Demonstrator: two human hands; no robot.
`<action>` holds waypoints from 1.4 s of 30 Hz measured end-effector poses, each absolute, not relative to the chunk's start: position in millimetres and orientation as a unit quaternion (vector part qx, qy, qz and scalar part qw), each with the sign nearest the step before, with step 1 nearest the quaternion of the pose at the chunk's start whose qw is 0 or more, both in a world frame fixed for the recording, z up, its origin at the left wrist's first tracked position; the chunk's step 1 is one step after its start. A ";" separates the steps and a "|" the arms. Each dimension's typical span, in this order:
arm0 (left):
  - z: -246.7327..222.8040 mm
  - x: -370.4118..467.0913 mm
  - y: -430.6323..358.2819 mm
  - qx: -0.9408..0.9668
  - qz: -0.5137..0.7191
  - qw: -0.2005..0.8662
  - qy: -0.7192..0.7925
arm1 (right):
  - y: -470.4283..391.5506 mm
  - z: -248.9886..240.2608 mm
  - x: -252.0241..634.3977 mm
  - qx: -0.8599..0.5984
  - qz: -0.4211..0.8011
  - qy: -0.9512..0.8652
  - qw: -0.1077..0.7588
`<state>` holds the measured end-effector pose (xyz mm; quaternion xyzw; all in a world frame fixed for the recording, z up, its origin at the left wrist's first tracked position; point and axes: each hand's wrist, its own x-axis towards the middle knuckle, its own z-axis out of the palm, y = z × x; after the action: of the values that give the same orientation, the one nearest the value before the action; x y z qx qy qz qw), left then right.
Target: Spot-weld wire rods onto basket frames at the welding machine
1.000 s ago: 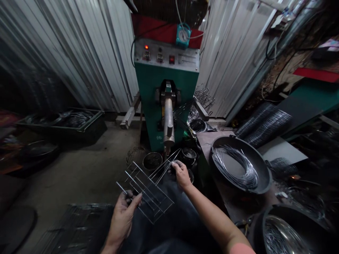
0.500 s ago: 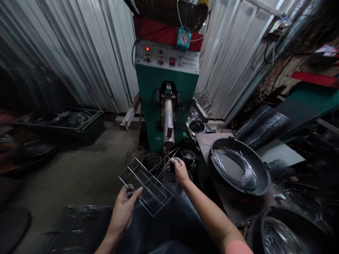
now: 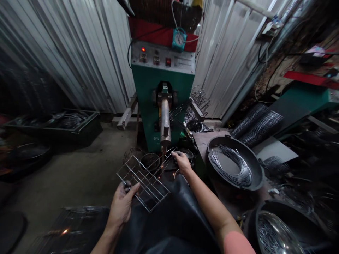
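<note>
My left hand [image 3: 123, 203] is closed on the near left edge of a rectangular wire rack [image 3: 144, 183], thumb on top. The rack lies tilted in front of the green machine [image 3: 144, 88]. My right hand [image 3: 181, 162] pinches a thin bent wire [image 3: 167, 160] at the rack's far right side, just under the machine's electrode arm [image 3: 165, 123]. Small orange sparks show near the rack and below my right fingers. How the wire meets the rack is too small to tell.
At the right, a black pan [image 3: 235, 162] holds curved wires, and a metal bowl [image 3: 278, 233] holds short pieces. Wire racks [image 3: 76, 225] lie at lower left. A green tray [image 3: 79, 128] stands behind on the left. A dark apron covers my lap.
Orange sparks have appeared around the rack and at lower left. My right fingers have shifted slightly up at the wire. The whole view has moved a little, so fixed things sit further left.
</note>
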<state>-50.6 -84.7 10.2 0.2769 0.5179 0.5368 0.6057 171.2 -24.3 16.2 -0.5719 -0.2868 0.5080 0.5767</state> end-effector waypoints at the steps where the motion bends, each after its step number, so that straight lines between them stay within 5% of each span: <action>1: 10.8 -50.1 -83.7 0.278 0.543 0.602 0.516 | -20.6 16.4 171.9 -0.575 0.501 -0.298 0.574; 14: 6.8 -52.0 -67.1 0.303 0.564 0.578 0.505 | -47.9 -11.8 176.8 -0.599 0.476 -0.354 0.538; 23: -15.8 -54.1 -67.0 0.357 0.579 0.532 0.504 | -179.6 -72.8 201.8 -0.669 0.543 -0.359 0.358; 42: -6.6 -44.3 -81.1 0.288 0.594 0.557 0.504 | -206.3 -89.7 207.1 -0.653 0.495 -0.397 0.415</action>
<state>-44.3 -81.1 -6.6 0.2884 0.5042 0.5938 0.5568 207.1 -206.3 -89.7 -0.6526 -0.3965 0.4947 0.4149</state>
